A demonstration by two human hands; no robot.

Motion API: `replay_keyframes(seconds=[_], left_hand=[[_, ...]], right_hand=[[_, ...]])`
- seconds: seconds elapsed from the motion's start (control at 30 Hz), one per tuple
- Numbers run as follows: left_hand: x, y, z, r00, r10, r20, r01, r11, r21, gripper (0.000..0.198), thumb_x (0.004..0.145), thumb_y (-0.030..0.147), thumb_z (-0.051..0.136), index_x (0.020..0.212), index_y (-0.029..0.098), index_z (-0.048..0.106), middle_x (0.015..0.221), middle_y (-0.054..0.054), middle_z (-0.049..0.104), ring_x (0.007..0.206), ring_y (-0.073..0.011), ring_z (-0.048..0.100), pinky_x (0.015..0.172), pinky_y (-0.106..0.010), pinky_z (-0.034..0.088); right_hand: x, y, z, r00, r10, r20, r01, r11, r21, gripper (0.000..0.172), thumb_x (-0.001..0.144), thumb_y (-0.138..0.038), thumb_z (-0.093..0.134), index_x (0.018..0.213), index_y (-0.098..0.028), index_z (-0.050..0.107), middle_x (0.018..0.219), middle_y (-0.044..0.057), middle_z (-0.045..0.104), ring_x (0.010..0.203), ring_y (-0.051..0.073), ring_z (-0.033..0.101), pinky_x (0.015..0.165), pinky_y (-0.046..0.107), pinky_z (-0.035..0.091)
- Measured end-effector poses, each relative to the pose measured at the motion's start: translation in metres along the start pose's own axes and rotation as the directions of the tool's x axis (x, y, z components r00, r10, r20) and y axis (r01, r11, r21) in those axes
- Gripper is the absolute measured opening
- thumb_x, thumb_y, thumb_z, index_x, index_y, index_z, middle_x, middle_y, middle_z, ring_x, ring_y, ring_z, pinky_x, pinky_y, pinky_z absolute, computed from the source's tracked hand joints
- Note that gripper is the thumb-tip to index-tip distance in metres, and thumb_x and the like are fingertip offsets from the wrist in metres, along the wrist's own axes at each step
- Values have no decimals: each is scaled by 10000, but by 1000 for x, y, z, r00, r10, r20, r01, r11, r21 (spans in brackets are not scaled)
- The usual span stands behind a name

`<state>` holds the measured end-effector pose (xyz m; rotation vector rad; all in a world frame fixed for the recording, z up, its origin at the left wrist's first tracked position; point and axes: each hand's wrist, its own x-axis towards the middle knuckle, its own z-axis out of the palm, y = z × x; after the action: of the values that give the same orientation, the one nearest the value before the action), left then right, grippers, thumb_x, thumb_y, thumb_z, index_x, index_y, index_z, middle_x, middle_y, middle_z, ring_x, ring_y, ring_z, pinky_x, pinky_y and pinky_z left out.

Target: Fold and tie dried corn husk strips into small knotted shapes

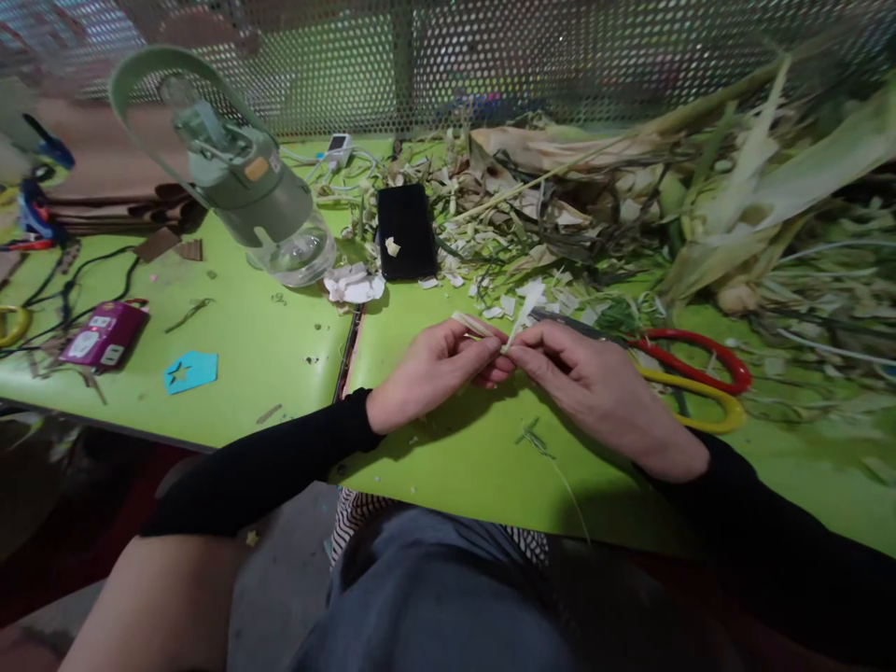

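Husk strip [524, 315], pale and narrow, is pinched between the thumbs and bent fingers of both hands above a green table [448, 457]. Left hand [434, 369] reaches in from 8 o'clock, right hand [595, 387] from 4 o'clock, fingertips close together. Red-and-yellow-handled scissors [739, 372] lie at 3 o'clock; at 9 o'clock, a purple box [120, 329] bears labels too small to read.

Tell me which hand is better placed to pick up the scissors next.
Probably the right hand: the scissors lie close beside it, while the left hand is farther off. Both are pinching the pale strips, though.
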<state>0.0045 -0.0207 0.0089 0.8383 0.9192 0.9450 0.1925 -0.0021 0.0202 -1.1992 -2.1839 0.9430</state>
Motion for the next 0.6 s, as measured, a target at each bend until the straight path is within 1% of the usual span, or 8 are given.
replay_keyframes(seconds=[0.07,0.13,0.27,0.33,0.43,0.5,0.53,0.6], left_hand=[[0,-1,-1,1000,22,2,-22,998,51,51,971,155,602,932,125,589,769,-7,710,681,-75,679,691,-211,536],[0,-1,-3,998,57,7,-58,992,108,76,973,184,604,923,135,574,759,-4,706,688,-85,682,672,-210,521],[1,-2,-8,990,136,30,-140,971,193,149,977,249,596,879,143,562,742,-1,692,700,-93,665,714,-233,523],[2,-3,-10,986,158,51,-165,963,213,185,969,289,613,867,141,567,756,-10,698,704,-97,659,717,-241,522],[3,-3,-12,984,162,78,-176,959,223,204,955,314,635,873,137,575,768,-21,706,705,-101,659,683,-231,505],[4,-4,-12,985,152,80,-166,963,212,187,940,305,655,913,131,591,762,-11,697,695,-90,644,666,-219,494],[5,-4,-12,987,141,81,-154,967,202,194,918,300,684,945,129,599,758,-2,690,683,-83,631,657,-214,488],[6,-6,-12,989,119,87,-132,975,178,274,845,291,766,998,125,610,758,11,683,667,-77,610,640,-209,481]], right_hand=[[0,0,-1,1000,-14,16,14,1000,14,328,1019,-491,512,910,-227,673,797,22,717,657,157,596,613,291,406],[0,0,-2,1000,-12,28,12,1000,28,324,1019,-487,512,915,-229,679,803,22,715,685,166,606,633,297,418],[0,0,-4,1000,12,18,-12,999,30,334,1003,-500,530,870,-228,671,715,4,644,619,154,536,584,292,393],[-1,0,-3,1000,21,10,-21,999,29,347,996,-515,536,863,-225,675,701,4,637,601,150,519,564,290,379],[-1,2,0,999,35,10,-36,999,36,365,993,-534,539,882,-222,693,737,16,675,607,150,534,565,294,373],[0,4,2,999,41,1,-41,998,45,359,990,-533,547,888,-221,690,762,20,685,628,151,545,582,296,384],[0,5,3,999,44,-11,-43,998,52,354,987,-533,552,885,-220,683,761,18,676,633,150,542,586,296,388],[0,6,3,997,70,-44,-67,995,74,347,978,-540,563,885,-220,658,731,5,636,626,144,518,578,292,384]])
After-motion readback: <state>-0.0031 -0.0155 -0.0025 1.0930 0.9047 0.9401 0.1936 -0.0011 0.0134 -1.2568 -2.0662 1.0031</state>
